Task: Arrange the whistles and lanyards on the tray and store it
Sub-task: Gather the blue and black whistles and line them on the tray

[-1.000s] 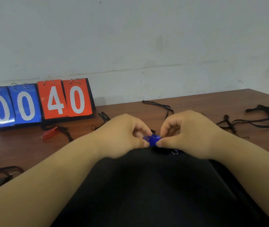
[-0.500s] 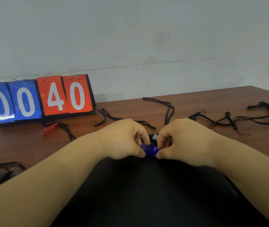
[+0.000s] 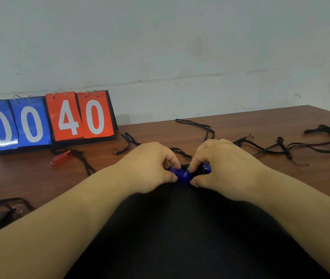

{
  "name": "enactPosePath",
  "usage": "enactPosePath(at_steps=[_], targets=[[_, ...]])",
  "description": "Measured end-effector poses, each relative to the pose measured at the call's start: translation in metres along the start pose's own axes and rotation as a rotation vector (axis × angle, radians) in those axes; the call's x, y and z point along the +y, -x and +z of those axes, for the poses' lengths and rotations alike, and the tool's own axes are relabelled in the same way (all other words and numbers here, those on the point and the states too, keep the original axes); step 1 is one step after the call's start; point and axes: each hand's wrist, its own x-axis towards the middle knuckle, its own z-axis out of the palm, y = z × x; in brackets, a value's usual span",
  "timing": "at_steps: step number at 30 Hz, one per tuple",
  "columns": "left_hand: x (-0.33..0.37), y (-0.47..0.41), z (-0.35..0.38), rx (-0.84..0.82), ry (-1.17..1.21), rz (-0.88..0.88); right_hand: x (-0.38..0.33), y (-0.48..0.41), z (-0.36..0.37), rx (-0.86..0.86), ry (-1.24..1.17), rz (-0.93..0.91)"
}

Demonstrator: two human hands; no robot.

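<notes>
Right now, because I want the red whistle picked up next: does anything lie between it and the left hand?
Nothing solid: only a black cord trails on the table between the red whistle and the left hand, which pinches the blue whistle.

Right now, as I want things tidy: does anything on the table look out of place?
Yes. Black lanyards lie strewn and tangled across the table, and a red whistle lies loose near the scoreboard. No tray is in view.

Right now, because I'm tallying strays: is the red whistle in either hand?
No, the red whistle lies on the table by the scoreboard, while the left hand and right hand pinch a blue whistle.
</notes>
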Motion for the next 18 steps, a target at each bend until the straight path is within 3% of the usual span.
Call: enactPosePath(at_steps=[18], targets=[[-0.0049, -0.0011, 0.0084, 0.09, 0.021, 0.018, 0.0027, -0.006, 0.0046, -0.018, -0.042, 0.036]])
